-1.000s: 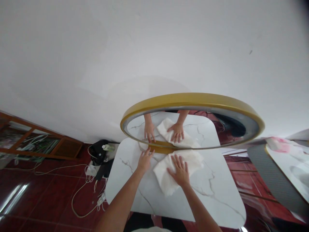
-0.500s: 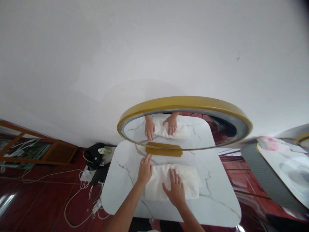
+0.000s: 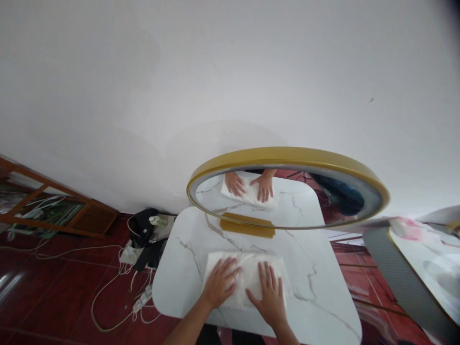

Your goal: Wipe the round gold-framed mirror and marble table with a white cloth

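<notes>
A folded white cloth (image 3: 246, 273) lies flat on the white marbled table (image 3: 316, 306). My left hand (image 3: 220, 283) rests on its left part with the fingers spread. On the right part of the cloth lies my right hand (image 3: 270, 296), its fingers also apart. Neither hand grips anything. Behind the cloth stands a round gold-rimmed mirror (image 3: 287, 155) on a gold base (image 3: 247, 227), and both hands and the cloth show in its glass.
A white wall (image 3: 230, 72) rises behind the mirror. Left of the table are a black bag (image 3: 142, 226), a green-white bottle (image 3: 158, 221), cables and a power strip (image 3: 143, 299). Another table (image 3: 427, 268) with a pink-white item (image 3: 409, 228) stands at the right.
My left hand has moved from the table beside the cloth onto its left part. The cloth has shifted slightly left and toward me, with my right hand still on it. The view has shifted a little.
</notes>
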Motion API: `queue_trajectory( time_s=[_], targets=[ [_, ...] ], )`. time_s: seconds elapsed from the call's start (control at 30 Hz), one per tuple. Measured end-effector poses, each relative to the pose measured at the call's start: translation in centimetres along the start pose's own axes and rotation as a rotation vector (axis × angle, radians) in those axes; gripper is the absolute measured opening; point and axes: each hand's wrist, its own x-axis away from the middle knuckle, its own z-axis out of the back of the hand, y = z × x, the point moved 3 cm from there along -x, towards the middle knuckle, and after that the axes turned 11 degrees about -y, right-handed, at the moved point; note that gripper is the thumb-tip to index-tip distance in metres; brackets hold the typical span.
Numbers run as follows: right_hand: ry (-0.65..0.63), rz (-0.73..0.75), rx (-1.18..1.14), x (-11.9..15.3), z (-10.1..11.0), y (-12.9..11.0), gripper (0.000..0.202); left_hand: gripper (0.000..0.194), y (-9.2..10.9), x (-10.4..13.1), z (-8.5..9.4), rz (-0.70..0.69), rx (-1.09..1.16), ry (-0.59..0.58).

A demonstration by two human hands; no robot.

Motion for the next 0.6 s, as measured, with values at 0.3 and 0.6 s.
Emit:
queue_trajectory(
  time_s=[0.3, 0.6],
  targets=[
    [-0.019, -0.097, 0.033, -6.7, 1.5, -3.5, 0.091, 0.059, -4.4, -4.1, 3.2, 0.197, 0.1, -0.009],
    [-0.028, -0.163, -0.003, -5.9, 1.4, -4.7, 0.084, 0.059, -4.3, -3.5, 3.2, 0.213, 0.133, -0.017]
  ],
)
